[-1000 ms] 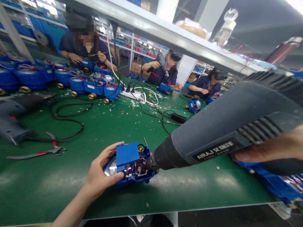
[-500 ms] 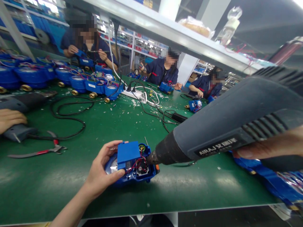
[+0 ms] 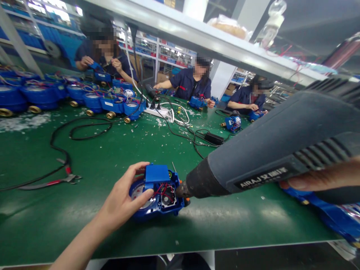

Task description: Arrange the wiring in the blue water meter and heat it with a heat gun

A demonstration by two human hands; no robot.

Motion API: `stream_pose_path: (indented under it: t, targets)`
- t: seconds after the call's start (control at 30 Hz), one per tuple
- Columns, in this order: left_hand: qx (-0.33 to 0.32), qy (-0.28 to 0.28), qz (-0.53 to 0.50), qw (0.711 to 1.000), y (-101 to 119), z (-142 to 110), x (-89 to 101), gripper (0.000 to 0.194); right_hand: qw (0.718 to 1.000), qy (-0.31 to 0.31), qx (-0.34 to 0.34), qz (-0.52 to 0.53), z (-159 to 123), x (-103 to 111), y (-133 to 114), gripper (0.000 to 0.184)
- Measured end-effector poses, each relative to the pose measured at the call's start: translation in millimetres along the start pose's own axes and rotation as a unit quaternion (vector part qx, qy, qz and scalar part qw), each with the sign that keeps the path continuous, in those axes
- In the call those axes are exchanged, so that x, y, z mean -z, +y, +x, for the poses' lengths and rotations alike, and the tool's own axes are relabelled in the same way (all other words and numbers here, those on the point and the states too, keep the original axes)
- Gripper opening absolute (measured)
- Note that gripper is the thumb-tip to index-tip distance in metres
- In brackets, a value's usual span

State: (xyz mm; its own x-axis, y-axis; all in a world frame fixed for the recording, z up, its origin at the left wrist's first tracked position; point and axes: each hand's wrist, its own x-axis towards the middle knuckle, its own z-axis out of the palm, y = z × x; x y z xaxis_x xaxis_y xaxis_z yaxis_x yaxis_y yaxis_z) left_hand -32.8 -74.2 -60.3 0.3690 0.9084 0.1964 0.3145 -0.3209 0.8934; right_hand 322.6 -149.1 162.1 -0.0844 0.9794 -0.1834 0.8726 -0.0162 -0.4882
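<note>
The left hand [image 3: 120,204] reaches in from the near edge of the green worktop [image 3: 84,225] and has its grip closed on a blue meter [image 3: 157,195], thumb on the clear dial face and fingers curled over the far rim. The meter rests on the worktop close to the near edge, a little left of centre, with its lid off so that red wires and small parts show beside a raised blue box. The right hand [image 3: 323,180] comes in from the right edge with its grip clenched around the handle of a dark grey heat gun [image 3: 275,150]; only a finger or two shows along the underside. The gun's nozzle points left and sits right at the meter's open right side. Under the gun, at the right edge, lies another blue part [image 3: 332,213].

Farther left on the worktop lie red-handled pliers [image 3: 53,182] beside a looping black cable [image 3: 84,131]. Beyond them a row of blue meters with brass fittings [image 3: 92,101] stands along the far left. A white power strip [image 3: 160,111] sits mid-table with cords plugged in. At the far side three people in dark blue jackets [image 3: 194,84] are seated, their hands on small blue parts.
</note>
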Motion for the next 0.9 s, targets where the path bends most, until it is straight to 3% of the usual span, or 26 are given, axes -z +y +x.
stream_pose_path:
  t: [0.17,0.37,0.5,0.67,0.9]
  targets:
    - [0.012,0.020,-0.016,1.000,3.0,-2.1,-5.0,0.052,1.000,0.011,0.012,0.005,2.5,-2.6,-6.4,0.035]
    - [0.002,0.031,-0.055,0.998,-1.4,-6.9,-8.8,0.051,0.997,-0.031,0.067,-0.016,6.9,0.3,-6.8,0.035]
    - [0.004,0.043,-0.089,0.995,-4.4,-5.7,-10.2,0.052,0.999,-0.002,0.046,-0.026,6.3,0.1,-0.3,0.039]
    - [0.009,0.067,-0.110,0.992,-9.0,-3.6,-12.0,0.052,0.994,-0.038,0.075,-0.065,6.5,8.5,15.6,0.032]
    - [0.021,0.079,-0.134,0.988,-5.0,-5.6,-13.1,0.053,0.997,-0.045,0.046,-0.049,-0.7,10.1,16.4,0.035]
